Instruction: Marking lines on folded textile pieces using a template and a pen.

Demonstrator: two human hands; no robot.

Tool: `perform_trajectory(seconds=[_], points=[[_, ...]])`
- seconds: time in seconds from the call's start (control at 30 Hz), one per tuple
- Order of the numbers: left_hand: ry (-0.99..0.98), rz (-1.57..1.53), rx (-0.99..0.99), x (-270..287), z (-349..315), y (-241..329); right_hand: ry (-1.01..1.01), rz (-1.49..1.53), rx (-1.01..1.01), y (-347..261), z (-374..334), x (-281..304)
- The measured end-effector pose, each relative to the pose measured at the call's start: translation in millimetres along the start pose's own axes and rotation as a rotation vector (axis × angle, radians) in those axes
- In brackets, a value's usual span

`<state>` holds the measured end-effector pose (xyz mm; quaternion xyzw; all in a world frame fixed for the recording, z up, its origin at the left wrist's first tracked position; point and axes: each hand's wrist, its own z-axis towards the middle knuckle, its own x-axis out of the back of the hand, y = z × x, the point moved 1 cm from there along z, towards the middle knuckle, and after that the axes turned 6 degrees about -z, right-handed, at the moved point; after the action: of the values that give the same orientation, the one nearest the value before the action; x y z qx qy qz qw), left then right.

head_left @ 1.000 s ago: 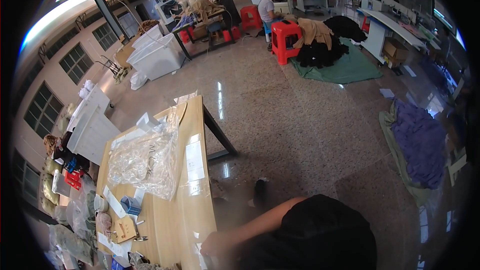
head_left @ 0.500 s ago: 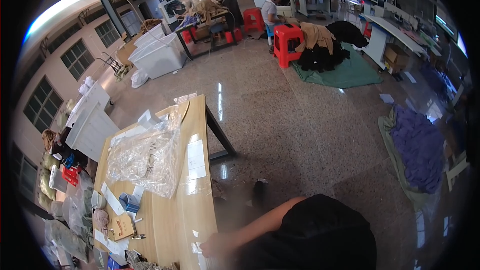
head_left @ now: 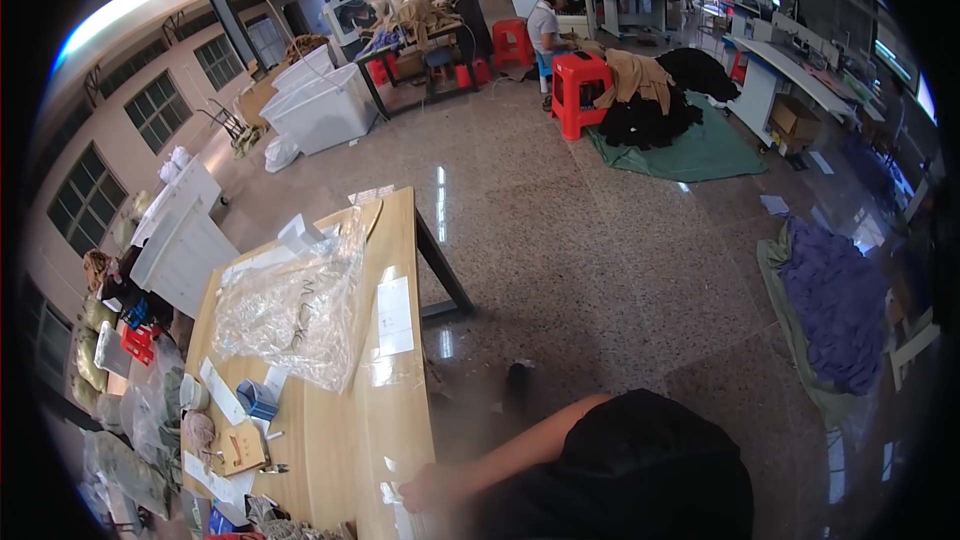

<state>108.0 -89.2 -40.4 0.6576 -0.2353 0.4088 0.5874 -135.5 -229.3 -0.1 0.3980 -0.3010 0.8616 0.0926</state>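
My right hand (head_left: 432,488) rests at the near right edge of the wooden table (head_left: 340,440), its forearm coming from a black sleeve. The fingers look curled together, but haze blurs them, and what they hold, if anything, cannot be made out. Beside the fingertips lies a small white paper strip (head_left: 391,493). Farther up the table are a white sheet (head_left: 394,315) and a large crumpled clear plastic bag (head_left: 285,315) with dark handwriting. To the left sit a tan box (head_left: 243,448), a blue holder (head_left: 258,400) and a ball of yarn (head_left: 199,433). My left hand is out of view.
White bins (head_left: 185,240) stand beyond the table's left side. Purple fabric (head_left: 835,305) lies on the floor at right. Farther off, a red stool (head_left: 579,95) stands by dark and brown garments on a green sheet (head_left: 700,150). A seated person (head_left: 545,25) works behind it.
The view has shifted very slightly. My right hand stays at the table edge in nearly the same pose; nothing on the table has visibly moved.
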Motion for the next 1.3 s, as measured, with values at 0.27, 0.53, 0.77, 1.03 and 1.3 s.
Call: perform_trajectory(seconds=[0.27,0.53,0.77,1.03,1.3], points=[[0.097,0.024,-0.074,-4.3,-20.6,-20.3,0.015,0.003,-0.006,2.5,-1.2,-3.9],[0.118,-0.003,-0.111,3.0,-32.6,-16.6,0.005,0.017,-0.017,2.2,-0.4,-4.5],[0.154,-0.014,-0.099,5.0,-36.6,-10.3,0.006,0.024,-0.007,3.3,-0.4,-5.6],[0.221,0.102,-0.143,12.2,-36.2,-0.2,0.0,-0.007,0.057,7.5,-1.0,-10.4],[0.274,0.085,-0.518,-1.6,-8.2,66.1,-0.014,0.008,-0.008,-3.0,-1.1,2.6]])
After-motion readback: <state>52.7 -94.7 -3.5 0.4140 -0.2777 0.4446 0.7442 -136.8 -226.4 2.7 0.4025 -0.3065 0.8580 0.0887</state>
